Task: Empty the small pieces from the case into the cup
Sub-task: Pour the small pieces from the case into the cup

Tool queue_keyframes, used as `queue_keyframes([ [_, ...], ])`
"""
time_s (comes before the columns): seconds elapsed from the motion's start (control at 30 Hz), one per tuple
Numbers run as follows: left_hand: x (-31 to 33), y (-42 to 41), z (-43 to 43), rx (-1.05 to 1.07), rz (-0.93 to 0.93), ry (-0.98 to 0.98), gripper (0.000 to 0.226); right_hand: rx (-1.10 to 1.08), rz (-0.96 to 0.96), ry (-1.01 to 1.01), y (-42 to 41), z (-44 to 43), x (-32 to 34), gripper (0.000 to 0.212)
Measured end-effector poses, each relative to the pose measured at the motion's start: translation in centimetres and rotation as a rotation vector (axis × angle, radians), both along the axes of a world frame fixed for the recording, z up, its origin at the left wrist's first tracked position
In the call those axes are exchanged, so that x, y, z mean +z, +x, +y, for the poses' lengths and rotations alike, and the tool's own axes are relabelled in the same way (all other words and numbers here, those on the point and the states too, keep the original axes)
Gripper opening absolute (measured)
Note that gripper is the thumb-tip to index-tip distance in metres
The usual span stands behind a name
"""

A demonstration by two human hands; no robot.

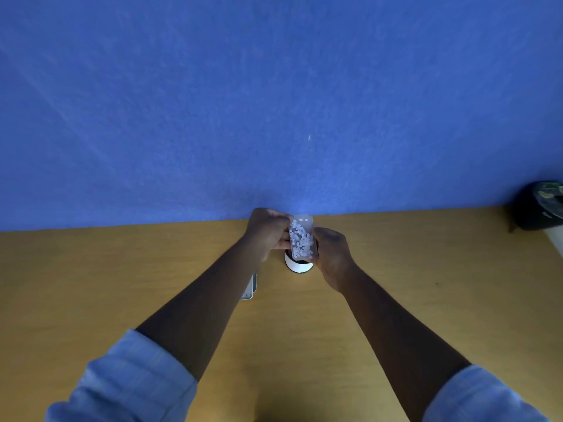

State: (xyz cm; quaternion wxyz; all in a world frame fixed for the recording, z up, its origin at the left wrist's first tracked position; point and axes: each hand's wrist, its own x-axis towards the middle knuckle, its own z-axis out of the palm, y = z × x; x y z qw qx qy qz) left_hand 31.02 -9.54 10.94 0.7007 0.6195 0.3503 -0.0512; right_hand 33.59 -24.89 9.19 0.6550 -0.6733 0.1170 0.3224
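A clear rectangular case (301, 237) full of small white pieces is held between both hands, tilted with its lower end over a white cup (298, 265) that stands on the wooden table. My left hand (266, 231) grips the case's left side and my right hand (332, 254) grips its right side. The pieces lie heaped toward the case's lower end. Most of the cup's dark opening is hidden behind the case.
A flat whitish lid or tray (249, 287) lies on the wooden table (91, 284) partly under my left forearm. A blue wall (274, 102) rises directly behind the table. A dark round object (537, 205) sits at the far right edge.
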Motion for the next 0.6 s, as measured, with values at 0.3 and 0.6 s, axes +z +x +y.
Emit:
queue_keyframes([
  [0.3, -2.2, 1.4, 1.5, 0.01, -0.051, 0.176, 0.01, 0.085, -0.356, -0.288, 0.3, -1.2, -2.2, 0.026],
  [0.6, -3.6, 1.6, 0.9, 0.046, -0.143, 0.292, 0.017, 0.21, -0.605, -0.46, 0.0, -2.1, -3.7, 0.045],
])
